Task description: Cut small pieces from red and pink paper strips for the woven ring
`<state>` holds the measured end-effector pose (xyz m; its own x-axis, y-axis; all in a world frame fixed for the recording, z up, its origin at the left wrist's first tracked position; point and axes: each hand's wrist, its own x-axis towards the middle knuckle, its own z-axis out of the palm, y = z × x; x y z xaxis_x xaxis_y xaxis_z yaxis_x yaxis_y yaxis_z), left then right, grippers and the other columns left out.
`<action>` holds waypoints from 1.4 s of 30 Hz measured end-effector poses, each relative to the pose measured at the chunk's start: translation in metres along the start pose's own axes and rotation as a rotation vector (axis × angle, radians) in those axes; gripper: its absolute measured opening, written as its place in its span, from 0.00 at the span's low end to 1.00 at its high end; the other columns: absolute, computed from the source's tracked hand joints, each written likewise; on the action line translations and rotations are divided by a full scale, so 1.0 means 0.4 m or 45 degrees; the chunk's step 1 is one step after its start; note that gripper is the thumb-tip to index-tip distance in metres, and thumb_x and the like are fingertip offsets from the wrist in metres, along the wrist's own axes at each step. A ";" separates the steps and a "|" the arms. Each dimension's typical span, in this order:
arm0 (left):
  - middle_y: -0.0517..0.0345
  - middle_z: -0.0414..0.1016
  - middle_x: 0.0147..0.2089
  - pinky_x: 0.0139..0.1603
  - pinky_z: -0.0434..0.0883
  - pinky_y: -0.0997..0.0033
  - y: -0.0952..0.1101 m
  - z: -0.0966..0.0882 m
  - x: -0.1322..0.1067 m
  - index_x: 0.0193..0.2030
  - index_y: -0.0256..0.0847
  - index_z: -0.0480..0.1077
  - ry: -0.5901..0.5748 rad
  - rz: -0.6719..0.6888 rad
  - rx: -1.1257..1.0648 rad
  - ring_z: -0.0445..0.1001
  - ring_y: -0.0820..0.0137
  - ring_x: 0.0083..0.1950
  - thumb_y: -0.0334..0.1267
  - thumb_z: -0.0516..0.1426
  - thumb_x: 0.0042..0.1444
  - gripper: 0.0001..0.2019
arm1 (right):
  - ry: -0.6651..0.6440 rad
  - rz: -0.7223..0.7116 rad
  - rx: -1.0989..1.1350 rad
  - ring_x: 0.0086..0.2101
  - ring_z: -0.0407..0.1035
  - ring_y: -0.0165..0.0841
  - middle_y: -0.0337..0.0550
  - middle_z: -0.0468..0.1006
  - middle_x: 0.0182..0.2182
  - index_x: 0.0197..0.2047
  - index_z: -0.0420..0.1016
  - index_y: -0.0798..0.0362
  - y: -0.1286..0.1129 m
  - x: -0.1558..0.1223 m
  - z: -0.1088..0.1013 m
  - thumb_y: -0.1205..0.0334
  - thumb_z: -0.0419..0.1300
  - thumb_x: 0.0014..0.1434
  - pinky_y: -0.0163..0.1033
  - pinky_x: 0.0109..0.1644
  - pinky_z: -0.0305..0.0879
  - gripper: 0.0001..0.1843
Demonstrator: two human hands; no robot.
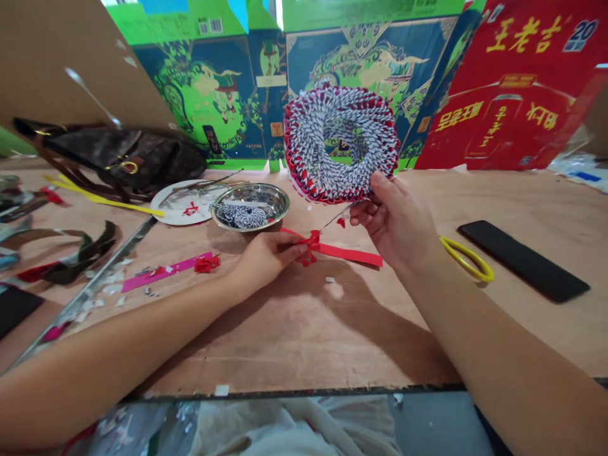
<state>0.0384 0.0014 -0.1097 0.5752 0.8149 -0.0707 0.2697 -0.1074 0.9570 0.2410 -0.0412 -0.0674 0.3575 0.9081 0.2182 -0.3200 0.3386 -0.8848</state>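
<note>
1 dark bag [156,155] at far left, yellow strips [111,202] in front of it, overlapping, can't count them. 1 magenta strip [164,272] flat on the table [285,342], 1 red scrap [206,263] at its right end. 1 white plate [178,217], then 1 metal bowl [274,217] just beside it, 1 small cord coil [250,217] inside. My left hand [266,254], 1 of 2, is closed in a pinch on 1 red strip [354,254], low over the table. 1 big ring of black-and-white cord, the cord ring [304,142], red around its edge, is up in the air, gripped at its lower right by my right hand [401,218], thumb on the front. 1 thin cord [335,218] slants from near the ring toward the red strip. Right side: 1 yellow loop [468,259], 1 black phone [525,259], 1 red carton [513,82] behind.
</note>
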 end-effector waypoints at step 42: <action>0.44 0.78 0.42 0.40 0.66 0.63 -0.069 -0.471 -0.121 0.45 0.36 0.72 0.182 -0.317 1.697 0.76 0.54 0.42 0.46 0.49 0.62 0.17 | -0.053 0.030 -0.059 0.18 0.70 0.26 0.34 0.77 0.26 0.38 0.69 0.52 0.004 -0.029 0.019 0.55 0.72 0.47 0.30 0.19 0.69 0.20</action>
<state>-0.1424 0.0720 -0.0797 0.3402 0.9358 -0.0922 0.9345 -0.3474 -0.0780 0.2297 -0.0492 -0.0682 0.3133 0.9255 0.2128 -0.2867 0.3059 -0.9079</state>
